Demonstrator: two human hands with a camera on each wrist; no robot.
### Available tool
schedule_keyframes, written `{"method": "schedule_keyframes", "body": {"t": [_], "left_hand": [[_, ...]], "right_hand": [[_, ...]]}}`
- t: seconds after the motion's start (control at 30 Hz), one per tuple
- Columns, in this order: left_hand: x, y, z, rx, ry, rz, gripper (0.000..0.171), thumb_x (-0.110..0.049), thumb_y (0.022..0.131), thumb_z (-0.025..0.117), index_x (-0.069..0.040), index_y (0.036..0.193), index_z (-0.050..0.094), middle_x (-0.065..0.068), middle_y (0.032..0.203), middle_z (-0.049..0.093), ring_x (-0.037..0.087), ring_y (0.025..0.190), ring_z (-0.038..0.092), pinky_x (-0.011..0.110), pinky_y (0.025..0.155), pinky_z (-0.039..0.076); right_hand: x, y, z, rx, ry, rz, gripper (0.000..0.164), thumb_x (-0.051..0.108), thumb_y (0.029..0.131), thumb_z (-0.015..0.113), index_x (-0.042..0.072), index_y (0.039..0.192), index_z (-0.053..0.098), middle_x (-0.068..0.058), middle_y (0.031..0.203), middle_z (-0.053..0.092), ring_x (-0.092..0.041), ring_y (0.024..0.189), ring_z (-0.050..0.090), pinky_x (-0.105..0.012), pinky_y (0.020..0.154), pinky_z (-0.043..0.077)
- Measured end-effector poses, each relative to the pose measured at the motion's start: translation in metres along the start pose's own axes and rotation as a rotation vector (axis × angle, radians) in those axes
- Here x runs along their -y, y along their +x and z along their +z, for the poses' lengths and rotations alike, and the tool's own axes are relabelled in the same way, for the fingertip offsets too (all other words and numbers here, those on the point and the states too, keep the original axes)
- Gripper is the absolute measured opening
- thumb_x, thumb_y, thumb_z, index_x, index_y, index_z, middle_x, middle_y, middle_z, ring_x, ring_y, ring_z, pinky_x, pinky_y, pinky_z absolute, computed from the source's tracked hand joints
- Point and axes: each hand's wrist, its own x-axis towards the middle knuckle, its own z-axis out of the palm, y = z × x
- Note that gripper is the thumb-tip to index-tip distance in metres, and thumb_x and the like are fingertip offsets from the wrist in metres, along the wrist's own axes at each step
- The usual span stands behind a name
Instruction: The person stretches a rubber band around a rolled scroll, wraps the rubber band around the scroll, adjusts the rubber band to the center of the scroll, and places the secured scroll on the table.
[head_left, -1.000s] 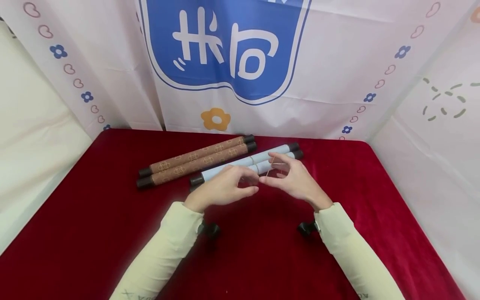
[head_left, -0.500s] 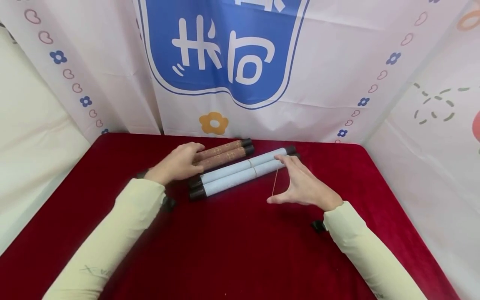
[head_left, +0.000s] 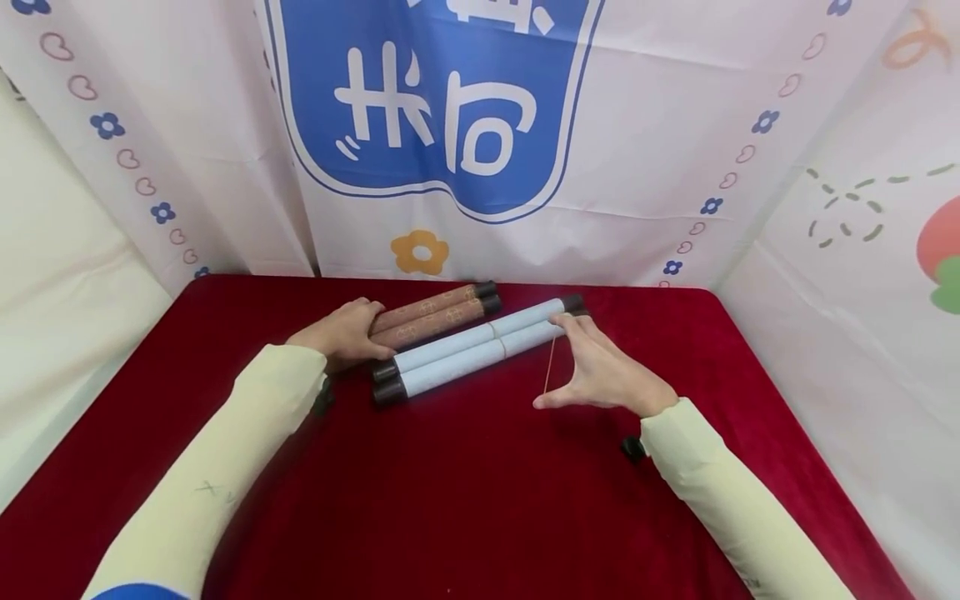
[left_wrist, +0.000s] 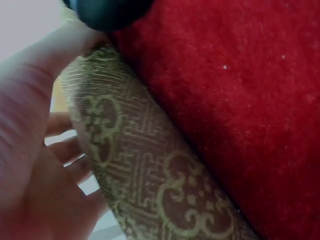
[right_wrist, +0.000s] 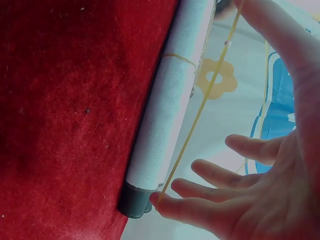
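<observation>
Two brown patterned scrolls (head_left: 431, 319) with dark end knobs lie side by side, and my left hand (head_left: 341, 333) grips their left part. In the left wrist view the thumb is on one side of the brown cloth (left_wrist: 145, 150) and the fingers on the other. My right hand (head_left: 607, 367) spreads thumb and fingers apart, stretching a thin rubber band (right_wrist: 200, 112) between them. Just beyond it lie two pale blue scrolls (head_left: 450, 358) with black ends, a band (right_wrist: 180, 58) around their middle. The left hand hides the brown scrolls' left ends.
A red velvet cloth (head_left: 480, 492) covers the table. White printed curtain (head_left: 630, 167) with a blue emblem hangs along the table's back edge, and pale fabric walls (head_left: 60, 300) stand at both sides.
My left hand has left the right hand, moved left to the brown scrolls and taken hold of them. The rubber band now stretches wide across the right hand, which has shifted slightly right.
</observation>
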Motion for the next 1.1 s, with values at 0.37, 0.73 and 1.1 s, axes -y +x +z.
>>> {"method": "schedule_keyframes", "body": {"t": [0.37, 0.73, 1.1], "left_hand": [[0.011, 0.008, 0.002, -0.054, 0.045, -0.004, 0.079, -0.047, 0.078, 0.088, 0.007, 0.132, 0.066, 0.015, 0.112, 0.065, 0.026, 0.097, 0.058, 0.046, 0.085, 0.056], [0.023, -0.014, -0.015, -0.189, 0.011, -0.038, 0.085, -0.052, 0.076, 0.090, -0.003, 0.141, 0.066, 0.021, 0.131, 0.072, 0.036, 0.107, 0.070, 0.063, 0.090, 0.057], [0.002, -0.055, -0.024, -0.294, 0.026, 0.037, 0.083, -0.054, 0.071, 0.093, -0.012, 0.138, 0.070, 0.013, 0.123, 0.076, 0.028, 0.102, 0.069, 0.057, 0.081, 0.059]], "right_hand": [[0.005, 0.004, 0.005, 0.012, 0.001, -0.023, 0.122, 0.053, 0.070, 0.095, 0.010, 0.162, 0.029, -0.018, 0.161, 0.036, -0.038, 0.145, 0.044, -0.058, 0.112, 0.050], [0.002, 0.000, 0.004, -0.016, 0.014, -0.032, 0.121, 0.057, 0.070, 0.094, 0.012, 0.162, 0.030, -0.017, 0.162, 0.037, -0.036, 0.144, 0.045, -0.059, 0.112, 0.050], [0.000, 0.003, -0.005, -0.075, 0.100, -0.066, 0.117, 0.057, 0.071, 0.093, 0.018, 0.163, 0.030, -0.014, 0.160, 0.043, -0.035, 0.144, 0.048, -0.059, 0.110, 0.051]]}}
